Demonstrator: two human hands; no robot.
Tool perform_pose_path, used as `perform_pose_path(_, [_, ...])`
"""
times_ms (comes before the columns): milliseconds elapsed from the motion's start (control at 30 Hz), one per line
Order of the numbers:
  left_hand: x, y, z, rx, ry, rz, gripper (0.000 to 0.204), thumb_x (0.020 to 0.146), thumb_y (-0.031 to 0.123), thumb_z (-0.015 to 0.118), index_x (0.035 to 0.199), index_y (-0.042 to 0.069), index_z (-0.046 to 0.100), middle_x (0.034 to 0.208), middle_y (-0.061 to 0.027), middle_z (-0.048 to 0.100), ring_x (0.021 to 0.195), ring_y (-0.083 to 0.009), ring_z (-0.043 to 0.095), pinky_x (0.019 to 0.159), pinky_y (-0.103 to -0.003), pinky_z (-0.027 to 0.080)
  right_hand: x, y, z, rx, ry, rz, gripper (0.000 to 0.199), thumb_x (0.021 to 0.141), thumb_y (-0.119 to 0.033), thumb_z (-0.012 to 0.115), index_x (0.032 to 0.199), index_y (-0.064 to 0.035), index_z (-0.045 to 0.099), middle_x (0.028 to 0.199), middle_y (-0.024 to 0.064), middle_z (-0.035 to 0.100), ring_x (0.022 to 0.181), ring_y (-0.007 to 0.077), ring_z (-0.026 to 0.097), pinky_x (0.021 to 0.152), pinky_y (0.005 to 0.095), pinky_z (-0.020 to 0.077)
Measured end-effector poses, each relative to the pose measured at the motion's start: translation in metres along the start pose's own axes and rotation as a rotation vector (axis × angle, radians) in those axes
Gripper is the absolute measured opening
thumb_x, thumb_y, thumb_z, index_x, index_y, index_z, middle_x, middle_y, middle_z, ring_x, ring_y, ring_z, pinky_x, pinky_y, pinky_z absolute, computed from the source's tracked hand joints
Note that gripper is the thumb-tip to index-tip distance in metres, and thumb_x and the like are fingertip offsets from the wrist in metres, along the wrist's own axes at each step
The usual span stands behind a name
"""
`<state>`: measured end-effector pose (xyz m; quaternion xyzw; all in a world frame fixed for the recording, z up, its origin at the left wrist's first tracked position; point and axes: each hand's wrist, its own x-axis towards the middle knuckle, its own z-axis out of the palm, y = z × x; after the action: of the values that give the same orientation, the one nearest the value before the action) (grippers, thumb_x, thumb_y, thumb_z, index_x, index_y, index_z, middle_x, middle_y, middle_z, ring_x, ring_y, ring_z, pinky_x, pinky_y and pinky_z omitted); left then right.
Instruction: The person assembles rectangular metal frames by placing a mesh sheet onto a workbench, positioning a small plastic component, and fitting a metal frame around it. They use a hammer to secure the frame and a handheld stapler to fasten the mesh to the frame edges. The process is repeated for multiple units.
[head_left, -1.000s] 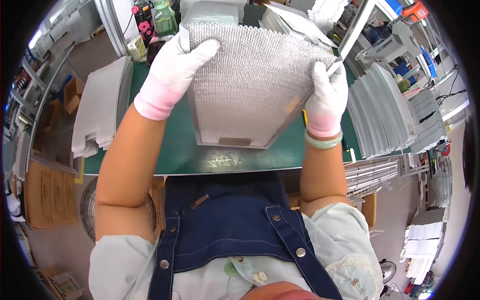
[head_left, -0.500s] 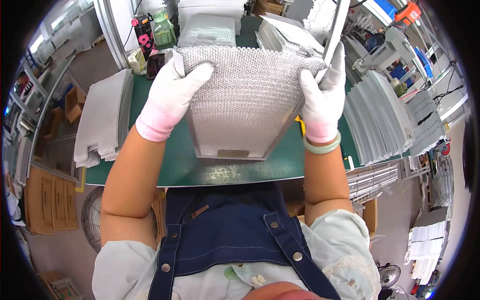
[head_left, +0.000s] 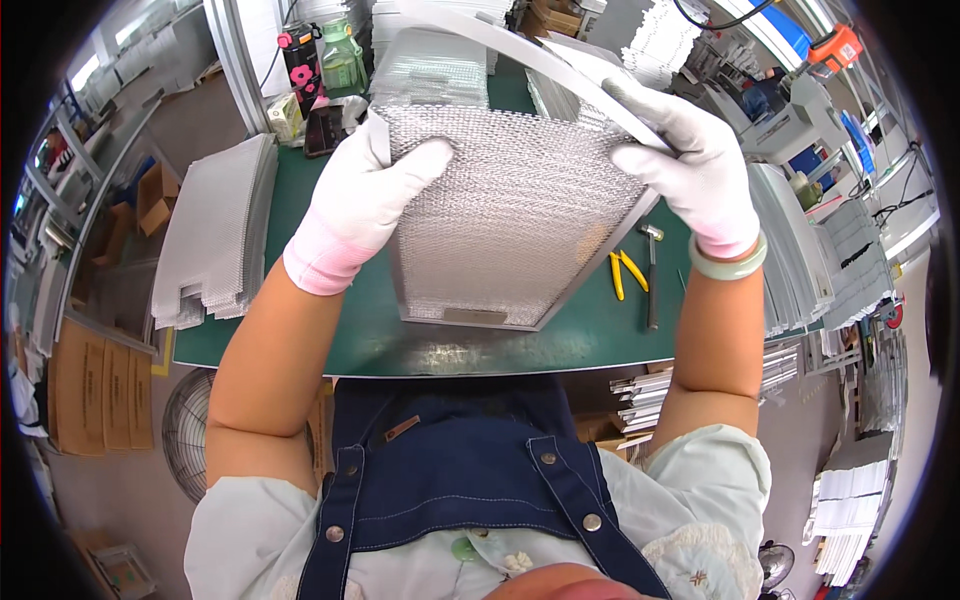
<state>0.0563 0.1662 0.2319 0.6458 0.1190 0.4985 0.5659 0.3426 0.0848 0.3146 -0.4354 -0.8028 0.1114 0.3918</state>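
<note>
A silver mesh filter panel [head_left: 500, 220] stands tilted over the green table, with thin metal framing on its sides and bottom edge. My left hand [head_left: 360, 200], in a white glove with a pink cuff, grips its upper left corner, thumb on the mesh. A long pale metal strip [head_left: 545, 62] slants up and left from the panel's upper right corner. My right hand [head_left: 695, 155], gloved alike, is closed around this strip near that corner, its thumb at the mesh edge. Fingers behind the panel are hidden. Yellow-handled pliers [head_left: 620, 278] and a hammer [head_left: 653, 275] lie right of the panel.
Stacked mesh sheets [head_left: 215, 225] sit at the table's left, more panels [head_left: 800, 245] at the right. Behind are a mesh stack [head_left: 430, 70], a black flask [head_left: 300, 60], a green bottle [head_left: 343, 62] and a small box [head_left: 285, 118]. A fan [head_left: 187, 425] stands below left.
My right hand has moved right and turned, and the strip now leans up to the left instead of standing steeply. The panel has shifted slightly right; the pliers and hammer have come into view.
</note>
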Motion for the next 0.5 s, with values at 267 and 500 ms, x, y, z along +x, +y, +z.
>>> perform_pose_path(267, [-0.001, 0.007, 0.002, 0.056, 0.11, -0.023, 0.025, 0.097, 0.011, 0.061, 0.119, -0.001, 0.062, 0.109, -0.0017, 0.067, 0.1, -0.0084, 0.058, 0.091, -0.026, 0.046, 0.002, -0.016, 0.009, -0.014, 0.028, 0.023, 0.038, 0.083, -0.005, 0.077, 0.119, 0.0021, 0.066, 0.107, 0.0058, 0.07, 0.099, 0.0117, 0.063, 0.09, 0.0262, 0.0491])
perform_pose_path(500, [-0.031, 0.034, 0.027, 0.0, 0.09, -0.159, 0.029, 0.097, 0.013, 0.059, 0.122, -0.001, 0.06, 0.109, -0.0011, 0.066, 0.098, -0.0084, 0.058, 0.09, -0.027, 0.046, -0.023, -0.042, 0.011, 0.232, 0.107, 0.066, 0.034, 0.084, 0.002, 0.075, 0.117, 0.0046, 0.067, 0.106, 0.0082, 0.071, 0.096, 0.0123, 0.066, 0.088, 0.0251, 0.0515])
